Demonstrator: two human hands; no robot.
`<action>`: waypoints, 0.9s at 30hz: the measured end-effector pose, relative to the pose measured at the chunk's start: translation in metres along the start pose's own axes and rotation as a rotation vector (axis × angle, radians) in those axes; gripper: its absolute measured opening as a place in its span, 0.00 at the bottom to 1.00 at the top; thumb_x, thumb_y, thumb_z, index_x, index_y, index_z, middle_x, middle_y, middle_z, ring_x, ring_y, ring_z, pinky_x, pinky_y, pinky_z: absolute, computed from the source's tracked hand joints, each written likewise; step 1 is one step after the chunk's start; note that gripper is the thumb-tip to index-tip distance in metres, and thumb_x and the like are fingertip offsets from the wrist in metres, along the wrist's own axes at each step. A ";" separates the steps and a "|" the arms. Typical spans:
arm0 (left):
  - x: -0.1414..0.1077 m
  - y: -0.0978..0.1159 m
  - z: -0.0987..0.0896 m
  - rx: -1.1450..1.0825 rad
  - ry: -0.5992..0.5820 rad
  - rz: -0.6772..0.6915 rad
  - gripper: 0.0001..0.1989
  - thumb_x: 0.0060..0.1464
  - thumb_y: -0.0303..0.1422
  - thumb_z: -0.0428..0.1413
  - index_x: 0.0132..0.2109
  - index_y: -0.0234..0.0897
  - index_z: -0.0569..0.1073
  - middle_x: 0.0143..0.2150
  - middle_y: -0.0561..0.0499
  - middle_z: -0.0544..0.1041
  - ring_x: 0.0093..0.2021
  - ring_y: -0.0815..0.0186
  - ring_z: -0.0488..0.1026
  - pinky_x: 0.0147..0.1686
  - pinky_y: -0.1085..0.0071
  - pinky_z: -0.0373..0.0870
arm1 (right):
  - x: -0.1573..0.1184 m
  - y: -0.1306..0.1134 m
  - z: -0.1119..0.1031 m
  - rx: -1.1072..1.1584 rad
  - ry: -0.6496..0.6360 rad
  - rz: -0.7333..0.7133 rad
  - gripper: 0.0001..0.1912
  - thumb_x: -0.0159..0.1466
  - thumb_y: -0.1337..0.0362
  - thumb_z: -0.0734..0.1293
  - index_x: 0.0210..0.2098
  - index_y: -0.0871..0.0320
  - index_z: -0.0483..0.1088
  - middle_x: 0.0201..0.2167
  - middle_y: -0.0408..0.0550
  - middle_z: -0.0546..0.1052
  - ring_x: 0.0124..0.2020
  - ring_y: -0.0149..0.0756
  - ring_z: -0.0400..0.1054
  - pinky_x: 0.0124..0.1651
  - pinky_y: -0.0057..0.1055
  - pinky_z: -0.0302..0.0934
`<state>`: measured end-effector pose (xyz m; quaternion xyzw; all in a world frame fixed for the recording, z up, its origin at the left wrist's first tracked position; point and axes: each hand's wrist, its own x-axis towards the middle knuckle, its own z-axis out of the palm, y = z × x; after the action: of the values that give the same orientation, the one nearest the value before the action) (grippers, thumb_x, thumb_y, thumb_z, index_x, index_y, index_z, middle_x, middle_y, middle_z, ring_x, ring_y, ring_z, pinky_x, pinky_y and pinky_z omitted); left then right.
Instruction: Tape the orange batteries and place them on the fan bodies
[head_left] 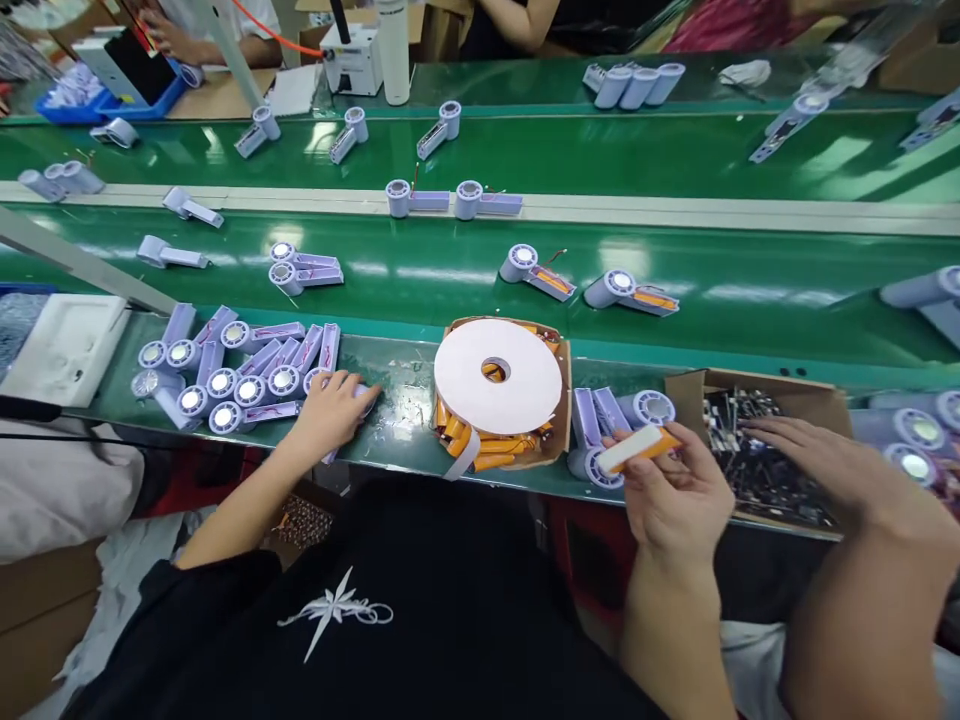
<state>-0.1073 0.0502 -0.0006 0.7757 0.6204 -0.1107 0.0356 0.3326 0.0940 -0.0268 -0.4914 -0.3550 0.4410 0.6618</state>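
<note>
My right hand (675,490) pinches an orange battery (637,448) with a white strip of tape along its face, held above the bench. Just behind it lie lavender fan housings (649,408). My left hand (330,410) is curled over a lavender fan housing (365,400) at the right end of a cluster of similar housings (251,388); the palm and fingers hide most of that piece. Between my hands, a white tape roll (469,370) rests on a cardboard box (562,400) of orange batteries (495,452), with its loose end hanging at the front.
At right, a co-worker's hand (832,460) reaches into a box of small parts (750,470). Green conveyor belts (420,275) beyond the bench carry several fan housings (619,288). A white tray (67,345) lies at left. Other people sit across the line.
</note>
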 end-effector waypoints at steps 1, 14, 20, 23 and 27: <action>0.005 -0.007 -0.006 -0.012 -0.011 0.035 0.30 0.60 0.29 0.66 0.68 0.45 0.76 0.65 0.36 0.79 0.66 0.40 0.73 0.61 0.45 0.73 | 0.003 0.000 0.003 0.005 -0.007 -0.007 0.32 0.45 0.59 0.91 0.47 0.54 0.83 0.32 0.44 0.88 0.31 0.47 0.87 0.41 0.48 0.87; 0.290 -0.040 -0.035 -0.350 0.286 -0.248 0.26 0.73 0.51 0.52 0.67 0.40 0.72 0.68 0.31 0.71 0.61 0.41 0.75 0.57 0.52 0.72 | 0.049 -0.013 0.085 0.032 -0.321 -0.053 0.32 0.54 0.52 0.88 0.53 0.48 0.79 0.37 0.44 0.90 0.38 0.48 0.88 0.46 0.45 0.87; 0.306 -0.051 -0.009 -0.225 0.161 0.294 0.18 0.74 0.42 0.51 0.61 0.43 0.78 0.74 0.37 0.70 0.74 0.45 0.61 0.69 0.51 0.65 | 0.095 -0.024 0.115 -0.082 -0.493 -0.127 0.30 0.56 0.55 0.87 0.54 0.47 0.78 0.37 0.42 0.88 0.41 0.46 0.88 0.46 0.42 0.86; 0.316 -0.049 -0.011 -0.231 0.108 0.369 0.16 0.72 0.36 0.51 0.56 0.41 0.81 0.72 0.36 0.73 0.77 0.42 0.58 0.69 0.47 0.65 | 0.138 -0.015 0.149 -0.190 -0.613 -0.131 0.30 0.55 0.53 0.86 0.54 0.49 0.79 0.41 0.43 0.87 0.45 0.44 0.87 0.54 0.43 0.84; 0.342 -0.036 -0.021 -0.308 0.038 0.314 0.10 0.61 0.30 0.59 0.46 0.38 0.83 0.59 0.37 0.82 0.73 0.41 0.63 0.69 0.49 0.62 | 0.190 0.017 0.196 -0.335 -0.713 -0.141 0.33 0.56 0.50 0.84 0.57 0.53 0.77 0.41 0.44 0.87 0.45 0.41 0.85 0.57 0.42 0.81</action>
<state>-0.0694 0.3885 -0.0511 0.8501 0.5020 0.0070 0.1589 0.2194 0.3397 0.0154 -0.3832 -0.6620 0.4735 0.4366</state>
